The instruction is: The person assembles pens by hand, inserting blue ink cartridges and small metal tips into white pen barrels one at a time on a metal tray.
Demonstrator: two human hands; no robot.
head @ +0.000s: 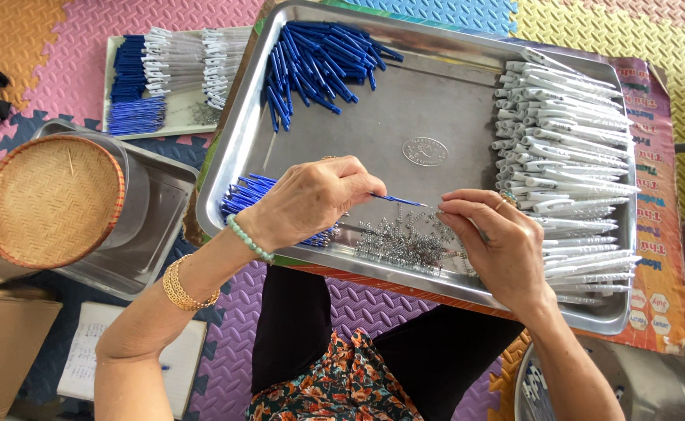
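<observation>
blue refills [315, 54], white barrels [568, 117], silver tray [405, 101]

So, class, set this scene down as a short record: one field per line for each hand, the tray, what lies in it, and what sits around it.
left hand: holds a thin blue refill by one end
right hand: fingertips pinched at the refill's tip, above the springs
tray: shallow metal, on the person's lap
in tray: blue tubes at the far left, white barrels at the right, more refills under the left hand
beside tray: woven basket, second tray of parts
floor: coloured foam mats
</observation>
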